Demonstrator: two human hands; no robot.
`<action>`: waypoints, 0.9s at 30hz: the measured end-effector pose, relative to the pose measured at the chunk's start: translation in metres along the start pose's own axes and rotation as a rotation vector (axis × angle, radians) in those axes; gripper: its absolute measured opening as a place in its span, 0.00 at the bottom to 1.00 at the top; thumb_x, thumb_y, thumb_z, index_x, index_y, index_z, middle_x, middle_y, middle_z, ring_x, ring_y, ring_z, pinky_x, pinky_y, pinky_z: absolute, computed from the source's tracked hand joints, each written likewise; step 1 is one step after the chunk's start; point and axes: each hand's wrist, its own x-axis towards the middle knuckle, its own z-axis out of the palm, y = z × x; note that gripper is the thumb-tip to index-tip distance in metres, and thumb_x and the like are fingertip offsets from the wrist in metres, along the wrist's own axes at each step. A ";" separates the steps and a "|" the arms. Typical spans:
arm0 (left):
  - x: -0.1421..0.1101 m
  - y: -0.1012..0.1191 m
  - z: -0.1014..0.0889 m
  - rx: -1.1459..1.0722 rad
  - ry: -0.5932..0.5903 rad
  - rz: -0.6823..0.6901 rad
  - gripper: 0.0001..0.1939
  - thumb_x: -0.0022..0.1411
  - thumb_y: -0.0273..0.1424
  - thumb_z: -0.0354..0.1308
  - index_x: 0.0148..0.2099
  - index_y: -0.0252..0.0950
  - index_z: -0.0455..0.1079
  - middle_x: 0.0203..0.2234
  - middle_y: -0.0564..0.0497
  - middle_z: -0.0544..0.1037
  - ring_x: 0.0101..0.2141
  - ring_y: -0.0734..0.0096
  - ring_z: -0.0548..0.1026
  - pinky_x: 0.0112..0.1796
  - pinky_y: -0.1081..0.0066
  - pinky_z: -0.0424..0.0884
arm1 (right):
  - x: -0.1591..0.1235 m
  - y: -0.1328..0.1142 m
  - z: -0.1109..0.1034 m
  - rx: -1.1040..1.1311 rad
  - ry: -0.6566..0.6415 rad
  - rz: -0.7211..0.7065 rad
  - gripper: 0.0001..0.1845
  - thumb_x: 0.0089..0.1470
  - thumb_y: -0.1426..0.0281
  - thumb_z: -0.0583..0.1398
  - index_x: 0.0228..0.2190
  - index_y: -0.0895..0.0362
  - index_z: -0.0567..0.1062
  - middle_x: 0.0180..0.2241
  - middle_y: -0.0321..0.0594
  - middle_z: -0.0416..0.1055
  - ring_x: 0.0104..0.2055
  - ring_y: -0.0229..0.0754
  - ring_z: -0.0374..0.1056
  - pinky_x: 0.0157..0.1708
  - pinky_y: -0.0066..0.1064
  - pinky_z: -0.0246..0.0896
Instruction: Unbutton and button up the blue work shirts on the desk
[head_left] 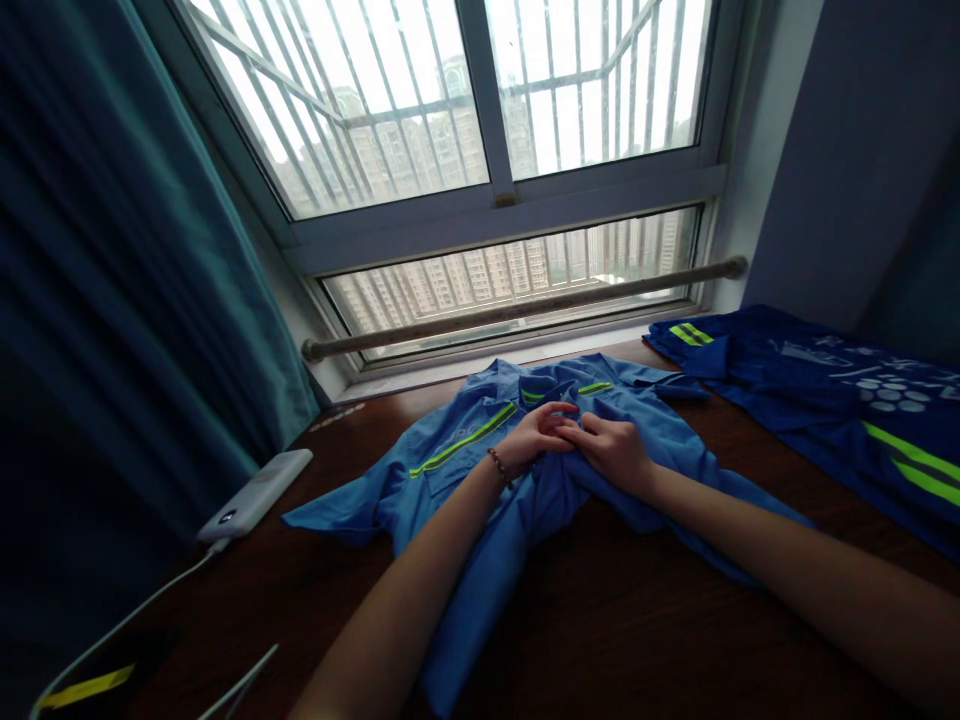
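A light blue work jacket (465,470) with yellow-green reflective strips lies spread and rumpled on the brown table, its collar toward the window. My left hand (538,435), with a beaded bracelet at the wrist, pinches cloth at the middle of the jacket's front. Right beside it, my right hand (616,452) has its fingers closed on the same part of the front, and the fingertips of both hands meet there. Whatever lies between the fingertips is too small and covered to make out. One jacket sleeve reaches left, and a long fold hangs toward me under my left forearm.
A dark blue garment (810,390) with reflective strips and white print lies to the right. On the left are a white power bank (255,495) with a cable (127,620) and a teal curtain (150,250). A metal rail (525,308) crosses the barred window at the back.
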 end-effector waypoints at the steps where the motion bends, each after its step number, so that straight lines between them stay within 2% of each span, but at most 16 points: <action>1: -0.001 0.001 -0.002 0.016 0.001 -0.023 0.34 0.34 0.21 0.66 0.48 0.37 0.64 0.34 0.49 0.72 0.26 0.79 0.70 0.30 0.76 0.65 | 0.000 0.000 -0.001 0.000 0.001 0.011 0.14 0.56 0.66 0.49 0.39 0.49 0.72 0.25 0.37 0.65 0.25 0.34 0.60 0.23 0.27 0.47; 3: -0.002 0.003 -0.006 0.096 0.029 -0.071 0.35 0.32 0.20 0.66 0.47 0.38 0.64 0.36 0.49 0.71 0.23 0.83 0.67 0.27 0.78 0.64 | 0.000 -0.001 -0.001 0.010 0.005 0.039 0.13 0.56 0.66 0.49 0.35 0.50 0.73 0.24 0.36 0.66 0.24 0.34 0.61 0.23 0.27 0.46; 8: -0.002 0.001 -0.012 0.280 0.049 -0.155 0.17 0.38 0.26 0.65 0.35 0.32 0.71 0.30 0.48 0.72 0.27 0.78 0.69 0.28 0.77 0.64 | 0.002 -0.001 0.001 0.082 0.042 0.203 0.11 0.55 0.69 0.50 0.28 0.54 0.72 0.27 0.36 0.69 0.26 0.35 0.63 0.24 0.27 0.47; 12: -0.001 -0.002 -0.021 0.285 0.035 -0.216 0.15 0.38 0.27 0.65 0.32 0.31 0.71 0.24 0.51 0.72 0.25 0.78 0.69 0.28 0.77 0.64 | 0.005 0.011 0.008 0.242 0.128 0.458 0.05 0.51 0.69 0.53 0.29 0.55 0.69 0.25 0.35 0.68 0.25 0.37 0.62 0.26 0.27 0.49; 14: -0.001 0.000 -0.030 0.343 0.062 -0.235 0.14 0.37 0.26 0.65 0.31 0.30 0.71 0.22 0.52 0.73 0.22 0.79 0.68 0.26 0.77 0.63 | 0.007 0.026 0.011 0.338 0.213 0.626 0.06 0.50 0.68 0.52 0.30 0.56 0.67 0.23 0.35 0.66 0.23 0.38 0.61 0.26 0.27 0.51; 17: 0.000 0.010 -0.051 0.466 0.182 -0.201 0.11 0.38 0.26 0.64 0.29 0.30 0.70 0.18 0.53 0.72 0.20 0.78 0.67 0.24 0.77 0.62 | 0.011 0.050 0.012 0.449 0.384 0.802 0.09 0.51 0.65 0.49 0.30 0.57 0.65 0.25 0.37 0.65 0.26 0.40 0.61 0.28 0.29 0.52; 19: -0.001 0.021 -0.063 0.568 0.294 -0.147 0.10 0.39 0.25 0.62 0.29 0.30 0.70 0.18 0.53 0.71 0.20 0.77 0.67 0.24 0.76 0.62 | 0.014 0.062 0.010 0.492 0.460 0.849 0.11 0.52 0.64 0.48 0.27 0.57 0.64 0.24 0.37 0.64 0.27 0.40 0.60 0.29 0.29 0.52; 21: -0.004 0.034 -0.069 0.739 0.421 -0.085 0.08 0.41 0.25 0.61 0.29 0.31 0.70 0.19 0.52 0.72 0.22 0.75 0.68 0.25 0.74 0.63 | 0.016 0.067 0.007 0.541 0.476 0.851 0.13 0.52 0.62 0.48 0.23 0.56 0.63 0.21 0.34 0.61 0.25 0.38 0.57 0.27 0.28 0.51; 24: -0.014 0.053 -0.056 1.164 0.662 0.025 0.05 0.47 0.25 0.57 0.30 0.33 0.71 0.23 0.49 0.73 0.28 0.68 0.70 0.31 0.69 0.65 | 0.018 0.063 0.005 0.646 0.439 0.830 0.14 0.52 0.61 0.48 0.21 0.56 0.62 0.17 0.31 0.56 0.21 0.36 0.53 0.23 0.27 0.48; 26: -0.021 0.063 -0.033 1.438 0.780 0.132 0.08 0.50 0.22 0.52 0.32 0.35 0.70 0.28 0.47 0.73 0.34 0.64 0.70 0.36 0.66 0.64 | 0.018 0.058 0.006 0.699 0.424 0.817 0.15 0.52 0.60 0.48 0.20 0.56 0.62 0.17 0.30 0.55 0.20 0.35 0.51 0.23 0.27 0.47; 27: -0.024 0.066 -0.018 1.528 0.783 0.198 0.10 0.51 0.21 0.50 0.34 0.35 0.70 0.31 0.46 0.73 0.37 0.63 0.69 0.39 0.65 0.63 | 0.018 0.057 0.006 0.715 0.426 0.811 0.16 0.52 0.60 0.48 0.20 0.56 0.62 0.17 0.30 0.55 0.21 0.35 0.51 0.23 0.27 0.47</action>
